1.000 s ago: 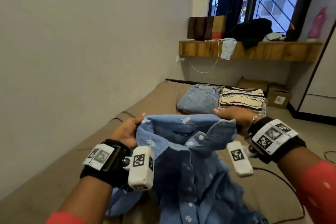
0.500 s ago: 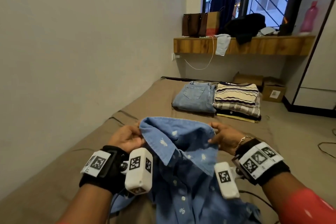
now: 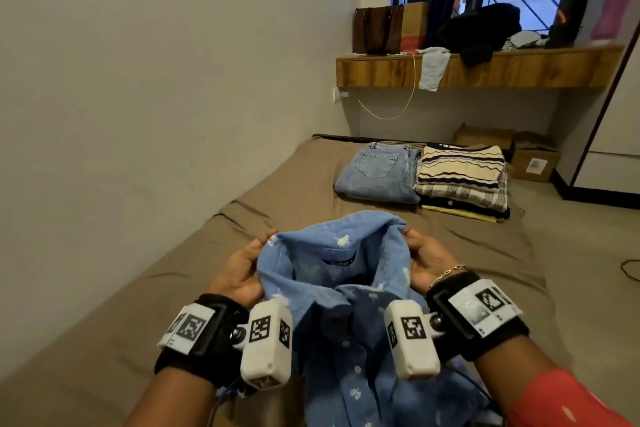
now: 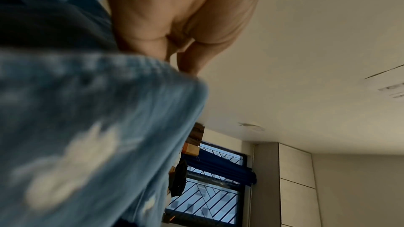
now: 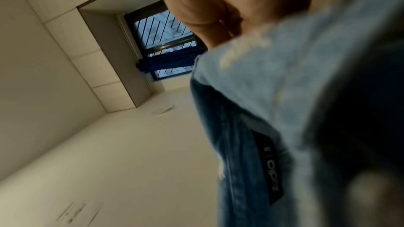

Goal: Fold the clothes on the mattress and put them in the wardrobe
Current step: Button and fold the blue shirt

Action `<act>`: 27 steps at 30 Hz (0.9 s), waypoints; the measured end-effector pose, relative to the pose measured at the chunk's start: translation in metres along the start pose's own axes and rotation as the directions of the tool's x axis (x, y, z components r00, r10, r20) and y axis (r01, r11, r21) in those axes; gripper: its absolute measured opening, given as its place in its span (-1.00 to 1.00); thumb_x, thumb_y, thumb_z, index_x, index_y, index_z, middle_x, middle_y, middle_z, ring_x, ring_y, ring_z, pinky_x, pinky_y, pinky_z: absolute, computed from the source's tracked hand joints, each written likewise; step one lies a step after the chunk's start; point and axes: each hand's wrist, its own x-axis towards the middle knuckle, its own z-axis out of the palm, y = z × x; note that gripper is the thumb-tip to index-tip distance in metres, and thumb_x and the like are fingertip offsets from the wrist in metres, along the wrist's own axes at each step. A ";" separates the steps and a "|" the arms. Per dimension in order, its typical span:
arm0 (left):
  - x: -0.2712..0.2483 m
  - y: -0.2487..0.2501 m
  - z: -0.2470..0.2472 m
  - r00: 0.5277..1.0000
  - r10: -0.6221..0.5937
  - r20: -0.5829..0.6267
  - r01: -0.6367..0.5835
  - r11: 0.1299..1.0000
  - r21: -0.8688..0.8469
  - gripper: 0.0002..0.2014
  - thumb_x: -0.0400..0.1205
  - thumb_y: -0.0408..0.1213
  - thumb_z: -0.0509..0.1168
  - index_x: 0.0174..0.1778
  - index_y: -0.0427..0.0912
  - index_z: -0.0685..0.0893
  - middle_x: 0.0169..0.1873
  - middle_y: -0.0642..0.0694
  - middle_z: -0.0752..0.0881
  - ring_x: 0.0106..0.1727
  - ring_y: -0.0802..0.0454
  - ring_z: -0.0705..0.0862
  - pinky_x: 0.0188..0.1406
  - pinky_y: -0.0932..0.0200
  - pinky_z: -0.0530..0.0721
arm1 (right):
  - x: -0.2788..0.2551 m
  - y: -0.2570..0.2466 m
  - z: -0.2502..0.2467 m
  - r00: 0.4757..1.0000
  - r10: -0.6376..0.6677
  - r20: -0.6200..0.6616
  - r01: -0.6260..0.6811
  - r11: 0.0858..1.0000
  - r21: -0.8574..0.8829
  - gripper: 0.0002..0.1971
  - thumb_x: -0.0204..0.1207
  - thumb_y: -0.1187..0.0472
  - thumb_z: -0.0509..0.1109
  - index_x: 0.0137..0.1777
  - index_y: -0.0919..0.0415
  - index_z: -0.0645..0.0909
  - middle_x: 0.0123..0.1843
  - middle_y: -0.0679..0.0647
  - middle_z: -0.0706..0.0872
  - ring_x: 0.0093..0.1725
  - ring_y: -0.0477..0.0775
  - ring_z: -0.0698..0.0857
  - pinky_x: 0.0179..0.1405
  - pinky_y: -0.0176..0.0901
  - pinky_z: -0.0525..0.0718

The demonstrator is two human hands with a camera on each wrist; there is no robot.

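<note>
- Mattress (image 3: 242, 253) in brown sheeting lies along the wall.
- Blue shirt (image 3: 346, 288) is held up above the mattress, collar spread open.
- Folded jeans (image 3: 377, 173) and a striped stack (image 3: 462, 177) sit side by side at the far end.
- Left hand (image 3: 239, 274) and right hand (image 3: 429, 263) each have fingers clenched around a collar side.
</note>
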 end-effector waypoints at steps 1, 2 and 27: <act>-0.001 -0.002 0.002 0.999 -0.034 -0.011 0.034 0.999 0.001 -0.35 -0.16 -0.38 0.74 -0.13 -0.40 0.75 -0.21 -0.35 0.78 -0.28 -0.20 0.80 -0.44 -0.07 0.76 | 0.001 0.001 0.002 1.000 0.001 0.000 -0.001 1.000 0.017 -0.76 0.64 0.37 0.08 -0.14 0.23 0.56 -0.43 0.16 0.75 -0.48 0.04 0.75 -0.54 -0.19 0.72; -0.002 -0.004 0.003 0.999 -0.038 -0.037 0.039 0.999 0.034 -0.53 0.10 -0.26 0.70 -0.15 -0.39 0.77 -0.21 -0.33 0.78 -0.26 -0.19 0.80 -0.41 -0.04 0.76 | 0.001 0.003 0.005 1.000 -0.001 0.010 0.001 1.000 0.027 -0.78 0.63 0.38 0.10 -0.12 0.22 0.56 -0.39 0.16 0.74 -0.44 0.05 0.75 -0.49 -0.19 0.74; 0.020 0.086 -0.103 0.840 0.540 -0.053 0.198 -0.214 0.957 -0.66 0.46 -0.74 0.11 -0.15 -0.36 0.74 -0.06 -0.22 0.74 0.04 -0.11 0.65 0.03 0.22 0.48 | -0.007 0.046 -0.109 0.965 0.256 -0.056 -0.063 0.019 -0.998 -0.57 0.24 0.16 0.50 0.13 0.22 0.57 0.03 0.25 0.74 -0.02 0.18 0.70 0.05 0.03 0.65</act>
